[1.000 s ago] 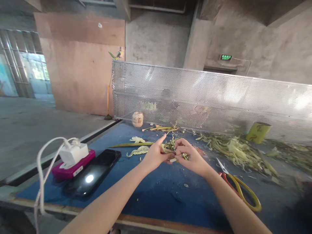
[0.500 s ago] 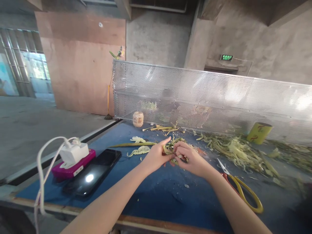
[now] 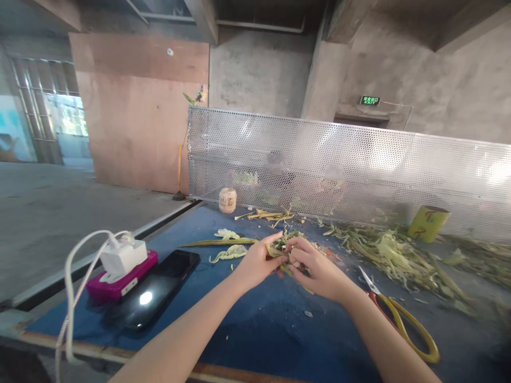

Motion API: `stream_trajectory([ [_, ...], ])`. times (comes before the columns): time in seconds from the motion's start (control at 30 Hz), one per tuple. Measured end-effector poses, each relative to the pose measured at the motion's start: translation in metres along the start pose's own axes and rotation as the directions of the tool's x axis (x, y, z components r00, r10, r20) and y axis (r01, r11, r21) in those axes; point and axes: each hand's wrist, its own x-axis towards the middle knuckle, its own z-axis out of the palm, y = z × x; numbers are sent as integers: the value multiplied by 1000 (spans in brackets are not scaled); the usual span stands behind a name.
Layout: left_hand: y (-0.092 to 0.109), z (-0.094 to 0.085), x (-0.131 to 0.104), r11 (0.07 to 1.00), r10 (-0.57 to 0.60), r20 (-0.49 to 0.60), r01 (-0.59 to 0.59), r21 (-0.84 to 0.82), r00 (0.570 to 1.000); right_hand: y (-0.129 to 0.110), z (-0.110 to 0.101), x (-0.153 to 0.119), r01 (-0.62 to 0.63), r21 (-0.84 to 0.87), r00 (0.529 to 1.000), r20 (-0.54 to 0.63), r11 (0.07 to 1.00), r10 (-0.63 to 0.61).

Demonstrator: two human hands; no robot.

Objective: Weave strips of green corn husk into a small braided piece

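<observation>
Over the middle of the blue table, my left hand [image 3: 257,262] pinches a yellow-green leaf strip [image 3: 275,252] between thumb and fingers. Close on its right, my right hand [image 3: 309,264] has its fingers bent at the same strip; what its fingertips hold is too small to make out. Behind both hands lies a pile of plant scraps [image 3: 295,238], partly covered by them. Left of my left hand are a long green stalk [image 3: 215,242] and a pale curled leaf [image 3: 229,253]. Scissors with yellow and orange handles [image 3: 413,330] lie beside my right forearm.
A black phone [image 3: 159,287] and a magenta power strip [image 3: 120,282] with a white plug and cables lie at the left. A jar [image 3: 227,200] stands near the perforated metal screen [image 3: 255,154]. Leafy scraps [image 3: 391,252] and a yellow-green can [image 3: 428,224] are at the right.
The whole view has shifted slightly, so things sit a little lower. My right hand's fingers have moved slightly at the strip; my left hand keeps its pinch.
</observation>
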Motion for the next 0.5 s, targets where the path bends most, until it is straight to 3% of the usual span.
stream_trajectory([
  [0.23,-3,-1,1,1000,-7,-7,7,-9,1000,-1,2,-1,-52,-57,998,38,997,54],
  [0.5,-2,-2,3,999,-44,-56,43,-19,997,2,11,0,-214,94,976,-16,972,216],
])
